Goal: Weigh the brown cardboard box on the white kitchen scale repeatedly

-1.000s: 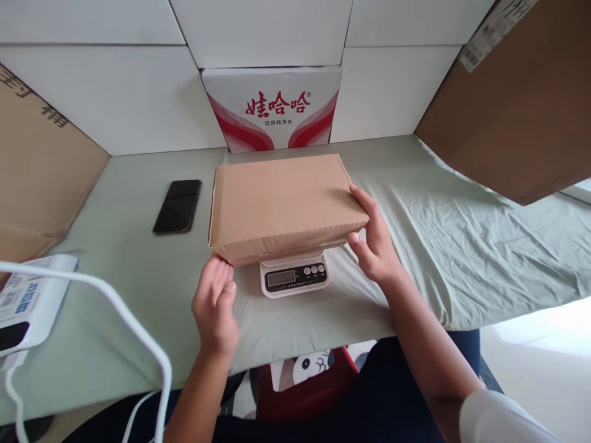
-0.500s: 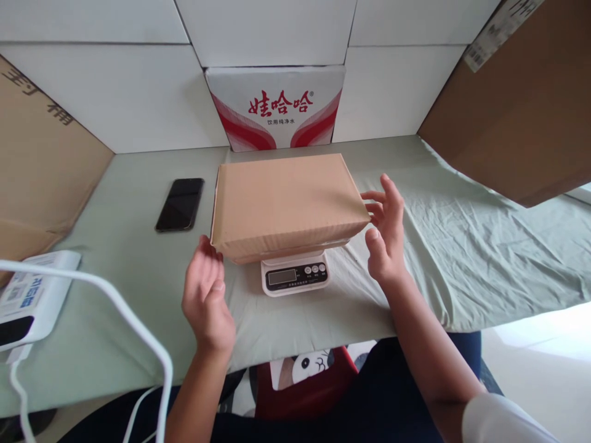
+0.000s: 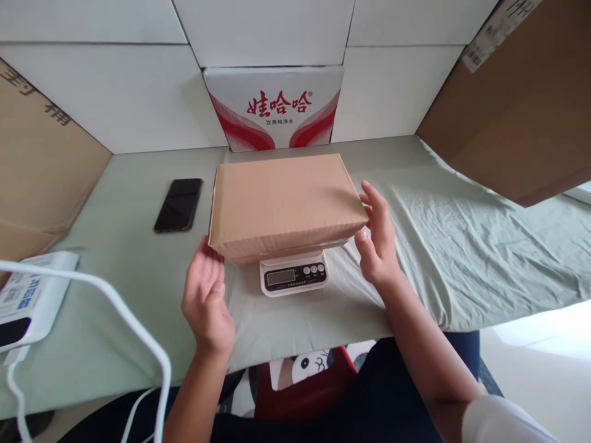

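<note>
Hiding most of the scale [image 3: 294,277]: the cardboard box [image 3: 282,203].

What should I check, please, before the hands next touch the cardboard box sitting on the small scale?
1. Cardboard box rests on the scale: ok, it sits on the platform and overhangs it on both sides.
2. Box lies level: cannot tell, since the platform is hidden beneath it.
3. Left hand free of the box: cannot tell, its fingertips are right at the near left corner.
4. Right hand free of the box: cannot tell, its fingers are at the right edge.
5. Scale display readable: not ok, no digits can be made out.
6. Phone clear of the box: ok, it lies apart on the cloth to the left.
</note>
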A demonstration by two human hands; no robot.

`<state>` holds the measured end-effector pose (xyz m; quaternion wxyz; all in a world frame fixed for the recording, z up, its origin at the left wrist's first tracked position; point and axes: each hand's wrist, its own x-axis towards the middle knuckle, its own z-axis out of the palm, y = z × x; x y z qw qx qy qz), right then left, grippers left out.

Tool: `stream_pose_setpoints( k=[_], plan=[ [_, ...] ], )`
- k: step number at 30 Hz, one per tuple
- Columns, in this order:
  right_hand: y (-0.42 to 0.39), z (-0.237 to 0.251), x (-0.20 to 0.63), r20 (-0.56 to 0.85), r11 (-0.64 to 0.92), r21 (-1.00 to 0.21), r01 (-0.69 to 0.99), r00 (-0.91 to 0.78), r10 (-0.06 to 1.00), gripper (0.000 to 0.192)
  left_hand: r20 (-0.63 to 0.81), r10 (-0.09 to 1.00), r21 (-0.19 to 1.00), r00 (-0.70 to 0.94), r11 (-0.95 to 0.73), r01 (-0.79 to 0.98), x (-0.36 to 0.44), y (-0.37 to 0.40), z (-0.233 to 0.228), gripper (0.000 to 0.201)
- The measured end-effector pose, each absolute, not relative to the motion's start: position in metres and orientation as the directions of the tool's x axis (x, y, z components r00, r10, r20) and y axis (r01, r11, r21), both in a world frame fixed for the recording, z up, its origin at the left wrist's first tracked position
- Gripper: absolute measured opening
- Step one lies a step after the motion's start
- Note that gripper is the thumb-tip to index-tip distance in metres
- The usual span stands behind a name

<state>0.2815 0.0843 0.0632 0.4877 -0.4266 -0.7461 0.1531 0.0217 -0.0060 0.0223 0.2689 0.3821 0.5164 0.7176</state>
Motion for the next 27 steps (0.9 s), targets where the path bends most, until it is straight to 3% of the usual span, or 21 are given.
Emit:
stream_pose_setpoints(
  k=[27],
  plan=[
    [0.0847,0.0639,0.2799,0.614,0.619,-0.627,0.473,-0.189,0.766,0.069,0.282,0.786,0.93,-0.55,-0.365,-0.044,0.0212,-0.0073,0.02,0.058]
  ],
)
